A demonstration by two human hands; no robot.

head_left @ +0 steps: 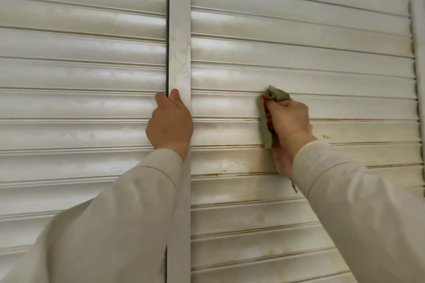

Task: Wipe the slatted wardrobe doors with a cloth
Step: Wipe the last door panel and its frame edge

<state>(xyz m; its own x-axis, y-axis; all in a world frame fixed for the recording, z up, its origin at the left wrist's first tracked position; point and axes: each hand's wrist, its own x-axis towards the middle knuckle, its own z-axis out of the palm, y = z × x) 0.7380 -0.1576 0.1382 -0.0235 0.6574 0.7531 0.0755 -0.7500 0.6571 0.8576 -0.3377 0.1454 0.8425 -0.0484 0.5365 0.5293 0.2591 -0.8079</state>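
Head view: 2 white slatted doors [299,57] filling the frame. Left hand [169,122] curled around the edge of the right door's upright strip [179,30], likely steadying it against the push. Right hand [287,122] gripping a green cloth [266,126], pressed flat onto a slat. Rusty stains [220,167] just below, probably next.

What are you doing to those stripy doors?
A person is cleaning white slatted wardrobe doors. The right hand grips a green cloth and presses it against the slats of the right door. The left hand holds the upright edge of that door, by the dark gap between the two doors. The slats above the cloth look paler, while those below it show brownish stains and grime, so there is more to wipe.
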